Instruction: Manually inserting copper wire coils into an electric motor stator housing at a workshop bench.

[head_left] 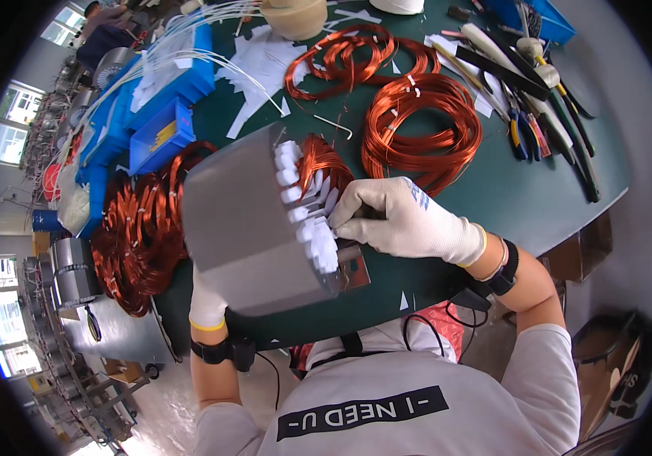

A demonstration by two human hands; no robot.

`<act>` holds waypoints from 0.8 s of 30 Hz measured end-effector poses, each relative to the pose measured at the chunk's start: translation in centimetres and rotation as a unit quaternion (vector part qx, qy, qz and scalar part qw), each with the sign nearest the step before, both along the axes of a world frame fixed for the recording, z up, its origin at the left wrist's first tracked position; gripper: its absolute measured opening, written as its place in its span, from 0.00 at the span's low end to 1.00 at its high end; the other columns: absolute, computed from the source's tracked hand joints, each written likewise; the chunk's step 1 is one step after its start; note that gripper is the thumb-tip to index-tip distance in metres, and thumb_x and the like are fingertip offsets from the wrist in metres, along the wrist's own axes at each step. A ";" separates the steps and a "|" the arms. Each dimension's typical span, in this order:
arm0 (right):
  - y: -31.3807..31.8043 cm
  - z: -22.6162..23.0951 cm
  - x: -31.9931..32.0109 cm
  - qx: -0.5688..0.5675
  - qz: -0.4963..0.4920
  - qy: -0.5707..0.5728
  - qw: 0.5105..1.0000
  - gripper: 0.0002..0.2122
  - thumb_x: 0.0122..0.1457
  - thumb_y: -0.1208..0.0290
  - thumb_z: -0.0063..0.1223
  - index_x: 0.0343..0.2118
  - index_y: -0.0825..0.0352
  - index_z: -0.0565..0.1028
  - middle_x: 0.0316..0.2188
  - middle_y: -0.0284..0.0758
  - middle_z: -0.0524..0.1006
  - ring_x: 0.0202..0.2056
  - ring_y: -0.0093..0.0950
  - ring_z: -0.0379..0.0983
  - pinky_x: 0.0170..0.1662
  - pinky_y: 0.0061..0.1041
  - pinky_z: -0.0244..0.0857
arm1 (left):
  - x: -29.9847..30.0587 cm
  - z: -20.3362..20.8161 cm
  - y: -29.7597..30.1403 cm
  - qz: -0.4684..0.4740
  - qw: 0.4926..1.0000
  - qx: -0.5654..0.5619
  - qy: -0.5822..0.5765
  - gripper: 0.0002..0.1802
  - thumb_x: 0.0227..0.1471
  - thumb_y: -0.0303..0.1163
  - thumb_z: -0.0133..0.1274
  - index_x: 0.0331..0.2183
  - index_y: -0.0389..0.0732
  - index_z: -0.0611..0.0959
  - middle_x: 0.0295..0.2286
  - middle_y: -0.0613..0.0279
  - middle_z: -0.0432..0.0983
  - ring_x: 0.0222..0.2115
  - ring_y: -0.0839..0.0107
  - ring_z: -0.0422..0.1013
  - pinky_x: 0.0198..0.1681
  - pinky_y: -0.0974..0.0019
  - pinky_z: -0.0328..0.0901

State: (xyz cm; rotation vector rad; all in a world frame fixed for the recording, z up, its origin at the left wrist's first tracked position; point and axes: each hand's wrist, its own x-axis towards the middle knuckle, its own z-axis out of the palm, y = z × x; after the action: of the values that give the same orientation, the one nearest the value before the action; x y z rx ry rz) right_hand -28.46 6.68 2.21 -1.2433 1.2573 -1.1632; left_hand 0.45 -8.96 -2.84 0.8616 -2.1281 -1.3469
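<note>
Though left fingers are hidden, right fingers (pixel 359 230) pinch together on a white liner (pixel 330 203).

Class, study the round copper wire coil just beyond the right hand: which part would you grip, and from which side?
Probably the right part of the copper wire coil, coming from the right, across bare table. It lies flat as a ring, so its bundled strands offer a natural handle; another coil crowds the far side, and the right hand is close to the near side.
</note>
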 end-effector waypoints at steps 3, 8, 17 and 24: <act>0.0 3.0 -2.3 -0.009 0.044 0.144 0.989 0.08 0.56 0.73 0.56 0.38 0.69 0.78 0.26 0.35 0.78 0.29 0.21 0.75 0.35 0.21 0.70 | -0.7 1.6 0.3 0.000 1.000 -0.020 0.014 0.20 0.48 0.36 0.59 0.38 0.30 0.78 0.27 0.66 0.76 0.27 0.78 0.69 0.32 0.72 0.64; -2.0 2.8 -13.1 -0.068 -0.274 0.406 0.869 0.10 0.59 0.72 0.49 0.39 0.71 0.77 0.30 0.35 0.78 0.32 0.25 0.75 0.36 0.23 0.68 | 0.2 9.1 2.5 0.059 0.997 -0.045 0.020 0.17 0.55 0.34 0.54 0.42 0.31 0.80 0.27 0.64 0.77 0.25 0.79 0.69 0.32 0.74 0.65; -1.7 2.9 -15.2 -0.053 -0.167 0.467 0.867 0.10 0.56 0.69 0.53 0.38 0.68 0.76 0.35 0.38 0.78 0.37 0.34 0.73 0.43 0.28 0.66 | 1.1 9.9 2.9 0.014 0.999 -0.038 -0.001 0.12 0.55 0.25 0.51 0.40 0.31 0.81 0.28 0.61 0.79 0.26 0.79 0.71 0.31 0.75 0.66; 3.1 11.0 -9.7 -0.389 -0.331 0.599 0.616 0.11 0.57 0.83 0.48 0.40 0.66 0.77 0.37 0.39 0.78 0.38 0.39 0.74 0.43 0.29 0.68 | -0.4 15.4 1.9 -0.014 0.966 -0.215 0.142 0.11 0.55 0.21 0.48 0.40 0.31 0.80 0.34 0.61 0.77 0.31 0.77 0.71 0.37 0.74 0.66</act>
State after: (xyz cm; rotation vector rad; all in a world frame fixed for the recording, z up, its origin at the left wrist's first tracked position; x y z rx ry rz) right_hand -38.14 9.79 13.17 -2.5991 2.4911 -1.4753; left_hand 0.08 -7.02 12.53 0.4332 -2.0908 -0.8996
